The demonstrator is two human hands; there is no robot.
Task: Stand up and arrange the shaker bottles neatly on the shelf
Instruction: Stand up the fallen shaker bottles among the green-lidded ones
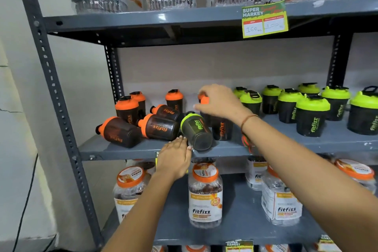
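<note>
Grey metal shelf (pixel 143 150): middle tier of a steel rack, carrying all the shaker bottles; jars fill the tiers above and below.
Done so far: the green-lidded shakers (pixel 312 115) stand upright in loose rows on the right half, and three orange-lidded shakers (pixel 127 108) stand at the far left.
Left to do: three orange shakers lying down (pixel 119 132) at the near left, lids pointing left, plus one tipped green shaker (pixel 196 131) among them. By my reading the job is roughly half finished, with the left side the untidy part.
Tipped green shaker: leans in the middle of the shelf near the front edge, lid up and to the left, base toward the near right.
Left hand (pixel 173 156): at the shelf's front edge, fingers (pixel 180 139) held together and stretched out, tips touching or just beside the low side of the tipped green shaker; no closed grip shows.
Right hand (pixel 219 100): over an upright orange shaker (pixel 222 129), fingers curled down around its lid, seemingly holding it.
Likely step: standing the tipped green shaker up.
</note>
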